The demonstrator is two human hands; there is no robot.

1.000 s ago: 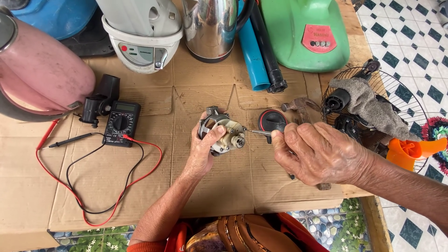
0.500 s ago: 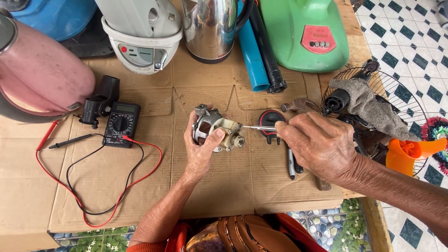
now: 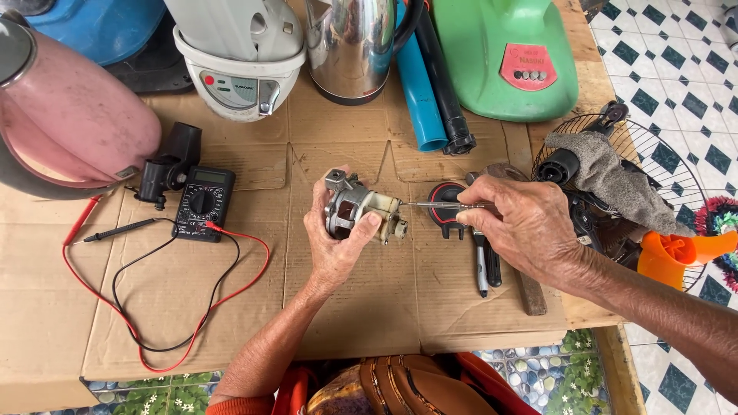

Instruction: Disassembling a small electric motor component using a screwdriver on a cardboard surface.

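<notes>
Left hand (image 3: 338, 246) grip closed round small motor (image 3: 355, 213); right hand (image 3: 523, 227) pinching screwdriver (image 3: 438, 205), tip at motor's end. Loosening it, I reckon; next needs steady alignment.

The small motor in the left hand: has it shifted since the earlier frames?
Yes. The small motor has shifted slightly left, toward the multimeter, and turned so its end faces the screwdriver.

The left hand (image 3: 338, 242) is raised palm up, fingers curled shut around what it grips, thumb pressed along the near side. The left forearm runs back and down toward the body. The right hand (image 3: 523, 230) comes in from the right, knuckles up, fingertips (image 3: 465, 217) pinched together, pointing toward the left hand's grip.
</notes>
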